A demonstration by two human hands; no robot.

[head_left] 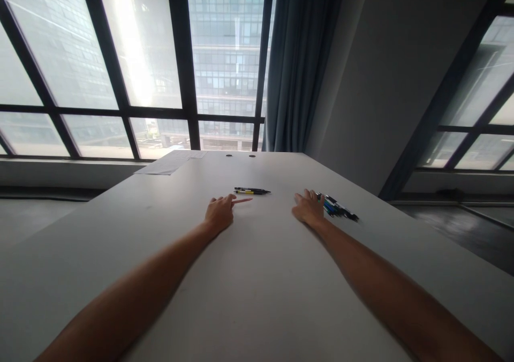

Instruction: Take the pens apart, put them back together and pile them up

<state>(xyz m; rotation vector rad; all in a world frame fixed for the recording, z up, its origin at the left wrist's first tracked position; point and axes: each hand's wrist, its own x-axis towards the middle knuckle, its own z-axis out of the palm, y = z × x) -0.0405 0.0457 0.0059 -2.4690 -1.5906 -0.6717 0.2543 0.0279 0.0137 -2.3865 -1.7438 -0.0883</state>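
Observation:
A slim pink pen (243, 200) sticks out to the right from my left hand (220, 212), whose fingers are closed on its near end. Just beyond it, a few pens (252, 191), black with some yellow, lie side by side on the white table (249, 276). My right hand (308, 206) is low over the tabletop with its fingers apart and nothing visible in them. Right beside it lies a loose pile of several pens (339, 210), dark, blue and white; the hand hides part of that pile.
White paper sheets (166, 163) lie at the table's far left edge. Two dark round holes (252, 156) sit near the far end. Behind stand large windows (225, 57), a blue-grey curtain (299, 67) and a slanted grey pillar (373, 83).

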